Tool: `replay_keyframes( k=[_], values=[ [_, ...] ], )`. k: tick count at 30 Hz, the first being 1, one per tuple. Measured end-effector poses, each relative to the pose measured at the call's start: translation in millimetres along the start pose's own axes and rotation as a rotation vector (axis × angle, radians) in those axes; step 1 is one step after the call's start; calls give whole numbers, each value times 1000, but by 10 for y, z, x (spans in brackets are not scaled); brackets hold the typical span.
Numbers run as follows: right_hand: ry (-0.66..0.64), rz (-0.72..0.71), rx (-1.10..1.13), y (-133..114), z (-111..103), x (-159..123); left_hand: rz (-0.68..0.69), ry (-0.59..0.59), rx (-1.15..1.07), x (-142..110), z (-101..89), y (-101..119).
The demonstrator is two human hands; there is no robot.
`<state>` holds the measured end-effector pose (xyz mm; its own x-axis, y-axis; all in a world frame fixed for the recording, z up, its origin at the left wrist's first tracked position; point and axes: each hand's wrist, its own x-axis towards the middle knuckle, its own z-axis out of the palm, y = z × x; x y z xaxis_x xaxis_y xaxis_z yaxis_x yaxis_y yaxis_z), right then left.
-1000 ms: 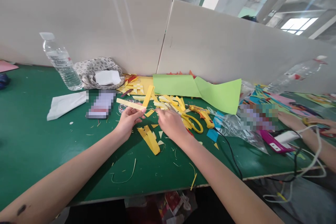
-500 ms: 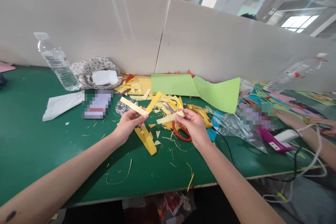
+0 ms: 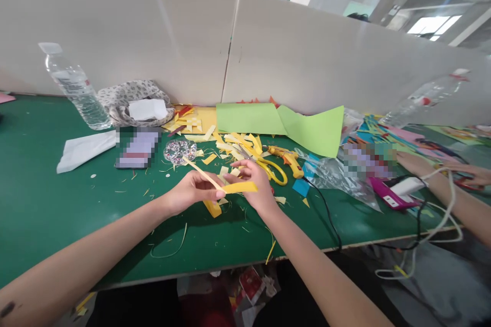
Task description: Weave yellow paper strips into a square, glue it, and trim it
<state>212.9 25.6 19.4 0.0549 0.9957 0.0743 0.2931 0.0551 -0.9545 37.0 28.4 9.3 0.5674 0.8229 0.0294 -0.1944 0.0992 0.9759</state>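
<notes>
My left hand (image 3: 194, 191) is closed in a pinch on yellow paper strips (image 3: 240, 187), a pale one slanting up to the left and a deeper yellow one crossing in front of my right hand. A folded length of yellow strip hangs below the pinch. My right hand (image 3: 255, 184) is beside it, fingers bent and apart, over loose paper scraps (image 3: 224, 171); nothing is plainly held in it. Behind it lie yellow-handled scissors (image 3: 282, 173) and a yellow glue gun (image 3: 286, 158). A red handle is mostly covered by my right hand.
Green paper (image 3: 249, 118) stands against the partition (image 3: 184, 51). A clear bottle (image 3: 76, 87), a patterned cloth pouch (image 3: 134, 92) and a phone (image 3: 140, 148) are at left. Plastic film (image 3: 337, 179), a purple power strip (image 3: 389, 196), cables and another person's hand (image 3: 473, 176) are at right.
My right hand has moved left and down towards my left hand, and the pale strip it held no longer shows. The strips in my left hand have turned. Yellow scissor handles are now exposed.
</notes>
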Motion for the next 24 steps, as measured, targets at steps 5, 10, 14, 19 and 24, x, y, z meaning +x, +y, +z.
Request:
replay_keyframes(
  k=[5, 10, 14, 19, 24],
  values=[
    [2, 31, 32, 16, 61, 16, -34, 24, 25, -1, 48, 3],
    [-77, 166, 206, -85, 85, -12, -60, 52, 6, 29, 35, -19],
    [-12, 143, 191, -66, 45, -7, -82, 147, -48, 40, 6, -10],
    [9, 99, 171, 56, 13, 47, -104, 194, -139, 58, -20, -15],
    [18, 56, 99, 66, 11, 46, -91, 300, -226, 115, -110, -66]
  ],
)
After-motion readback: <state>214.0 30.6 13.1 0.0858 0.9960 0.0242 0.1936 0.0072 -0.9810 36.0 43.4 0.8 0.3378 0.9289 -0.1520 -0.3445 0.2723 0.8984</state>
